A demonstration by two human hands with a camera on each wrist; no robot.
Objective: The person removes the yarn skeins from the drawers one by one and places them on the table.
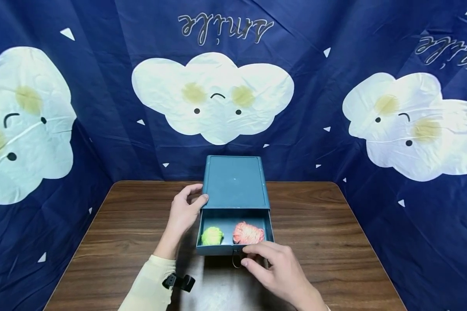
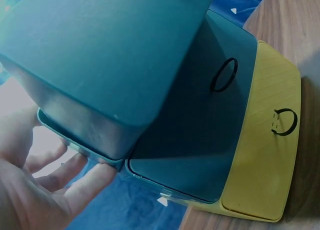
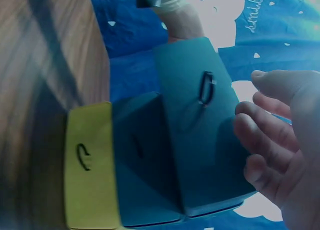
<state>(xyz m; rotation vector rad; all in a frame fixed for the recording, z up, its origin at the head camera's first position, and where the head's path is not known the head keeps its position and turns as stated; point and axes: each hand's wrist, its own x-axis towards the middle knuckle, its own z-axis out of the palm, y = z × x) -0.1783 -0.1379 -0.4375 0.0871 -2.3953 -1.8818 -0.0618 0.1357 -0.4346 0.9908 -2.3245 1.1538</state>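
Touching left side of cabinet (image 1: 235,181): left hand (image 1: 182,211), fingers extended. Right hand (image 1: 276,267) half-open, holding nothing, beside ring handle (image 3: 202,88) of top drawer (image 1: 215,250), jutting near; green yarn (image 1: 212,236) inside left, pink yarn (image 1: 248,233) right.

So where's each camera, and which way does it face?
On head: faces forward and down at the open drawer; left fingers, right fingers show.
On left wrist: faces the drawer stack from the left; left fingers show.
On right wrist: faces it from the right; right fingers show, left arm beyond.
Wrist views share the yellow drawer.
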